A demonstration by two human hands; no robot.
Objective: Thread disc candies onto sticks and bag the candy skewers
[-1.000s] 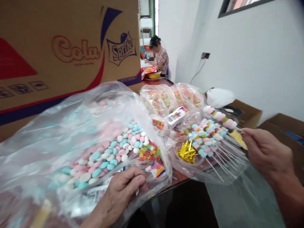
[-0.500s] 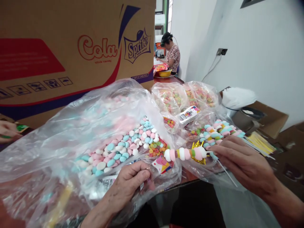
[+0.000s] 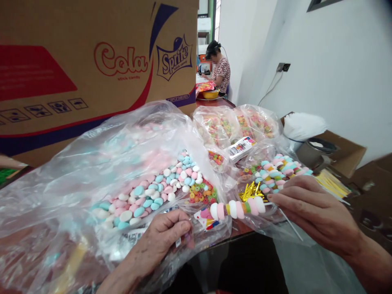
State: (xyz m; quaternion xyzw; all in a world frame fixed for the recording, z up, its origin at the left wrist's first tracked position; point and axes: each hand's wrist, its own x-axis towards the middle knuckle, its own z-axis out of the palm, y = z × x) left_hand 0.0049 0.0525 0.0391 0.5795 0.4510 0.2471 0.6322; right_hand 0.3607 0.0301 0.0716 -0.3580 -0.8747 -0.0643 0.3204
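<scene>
**Candy skewer held over open bags at desk edge**

While the far left shows only a sliver of another person's hand [image 3: 9, 162] by the big Cola/Sprite carton [image 3: 92, 69], the action is nearer. Left hand [image 3: 159, 241] rests on the large clear bag [image 3: 61, 196] of pink, white and blue marshmallows [image 3: 153, 192]; fingers curled together, pinching the plastic near the bag's front edge. Small heap of coloured ring candies [image 3: 202, 194] sits just right of the marshmallows. Marshmallow skewer [image 3: 237, 209] is next, lying roughly level over the bag edge, loaded end pointing left, just beside the left hand but not touching it. Right hand [image 3: 312, 214] has its fingers clamped on the skewer's stick end. Behind it: gold twist ties [image 3: 251, 191], a pile of finished skewers [image 3: 278, 169] in another bag, then a metal pot [image 3: 312, 151] and cardboard box [image 3: 346, 153] far right. Dark desk [image 3: 245, 228] edge shows below the skewer.
</scene>
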